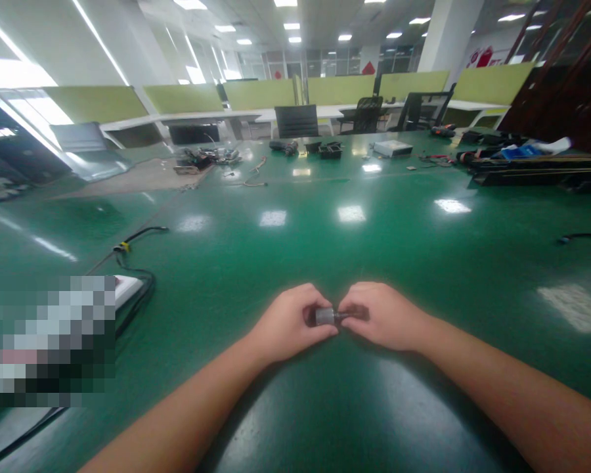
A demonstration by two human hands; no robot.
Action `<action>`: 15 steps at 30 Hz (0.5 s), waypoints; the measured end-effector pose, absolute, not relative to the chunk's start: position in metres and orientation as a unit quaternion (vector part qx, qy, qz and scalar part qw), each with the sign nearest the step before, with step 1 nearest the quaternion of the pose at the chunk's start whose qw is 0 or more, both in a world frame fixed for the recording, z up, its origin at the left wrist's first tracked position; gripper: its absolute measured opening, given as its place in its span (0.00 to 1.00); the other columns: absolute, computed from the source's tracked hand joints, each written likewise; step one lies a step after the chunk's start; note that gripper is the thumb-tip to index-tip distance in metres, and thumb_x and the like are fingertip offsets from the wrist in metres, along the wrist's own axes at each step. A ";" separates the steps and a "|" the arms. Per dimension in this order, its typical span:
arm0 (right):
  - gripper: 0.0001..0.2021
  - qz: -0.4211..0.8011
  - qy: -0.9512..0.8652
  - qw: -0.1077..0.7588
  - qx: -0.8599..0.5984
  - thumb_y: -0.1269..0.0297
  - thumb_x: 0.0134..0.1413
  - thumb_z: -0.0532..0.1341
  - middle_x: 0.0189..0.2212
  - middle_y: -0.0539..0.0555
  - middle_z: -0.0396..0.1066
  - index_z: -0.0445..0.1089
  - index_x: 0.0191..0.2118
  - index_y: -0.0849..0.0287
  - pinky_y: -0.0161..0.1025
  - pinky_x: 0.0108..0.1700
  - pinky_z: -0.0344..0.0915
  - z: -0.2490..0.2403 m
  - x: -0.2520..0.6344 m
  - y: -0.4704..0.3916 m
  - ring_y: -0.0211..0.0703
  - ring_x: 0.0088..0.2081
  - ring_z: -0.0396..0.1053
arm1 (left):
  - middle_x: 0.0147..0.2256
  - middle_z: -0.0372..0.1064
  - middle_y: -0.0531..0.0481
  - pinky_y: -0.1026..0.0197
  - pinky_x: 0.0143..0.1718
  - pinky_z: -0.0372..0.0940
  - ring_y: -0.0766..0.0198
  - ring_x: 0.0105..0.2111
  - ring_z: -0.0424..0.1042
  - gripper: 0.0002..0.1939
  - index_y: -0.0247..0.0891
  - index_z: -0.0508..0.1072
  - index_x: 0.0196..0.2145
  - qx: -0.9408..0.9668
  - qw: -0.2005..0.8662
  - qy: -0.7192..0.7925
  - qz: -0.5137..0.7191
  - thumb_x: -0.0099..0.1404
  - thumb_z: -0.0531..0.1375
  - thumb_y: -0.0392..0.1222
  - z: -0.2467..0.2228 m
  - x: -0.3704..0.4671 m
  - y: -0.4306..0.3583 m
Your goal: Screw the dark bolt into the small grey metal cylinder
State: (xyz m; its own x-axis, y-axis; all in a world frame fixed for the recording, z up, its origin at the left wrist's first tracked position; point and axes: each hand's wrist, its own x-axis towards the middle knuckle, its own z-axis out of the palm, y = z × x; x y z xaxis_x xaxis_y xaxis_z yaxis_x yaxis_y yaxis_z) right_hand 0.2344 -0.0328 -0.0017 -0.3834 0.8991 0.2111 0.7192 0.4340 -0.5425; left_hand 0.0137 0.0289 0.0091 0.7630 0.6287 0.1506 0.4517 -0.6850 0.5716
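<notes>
Plainly, the green tabletop (295, 256) gives a steady base from where I stand; sound handling, I judge, calls for low, braced wrists, both grips level and in line, with light finger pressure. The left forearm (192, 394) and right forearm (497, 378) enter from the near corners and converge at near centre. The left hand (289, 325) curls, thumb and fingers mostly closed around a grey metal cylinder (325, 316). The right hand (390, 316) faces it, fingertips pinched on a thin dark shaft (345, 315) at the cylinder's right end. Whether either part touches the tabletop, I cannot tell.
</notes>
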 end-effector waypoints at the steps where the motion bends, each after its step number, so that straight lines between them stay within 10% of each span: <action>1: 0.02 0.183 -0.812 0.246 -0.497 0.69 0.55 0.67 0.31 0.51 0.73 0.76 0.36 0.58 0.37 0.37 0.60 -0.002 0.235 -0.033 0.41 0.34 0.68 | 0.30 0.68 0.53 0.64 0.31 0.57 0.65 0.30 0.67 0.11 0.38 0.77 0.36 0.902 0.260 0.299 0.170 0.57 0.70 0.44 0.009 0.014 0.029; 15: 0.03 0.181 -0.809 0.247 -0.502 0.69 0.54 0.67 0.30 0.49 0.73 0.76 0.36 0.57 0.37 0.37 0.59 -0.003 0.236 -0.033 0.40 0.34 0.67 | 0.30 0.69 0.53 0.64 0.31 0.57 0.64 0.30 0.67 0.11 0.38 0.77 0.36 0.901 0.261 0.302 0.168 0.57 0.70 0.43 0.009 0.014 0.029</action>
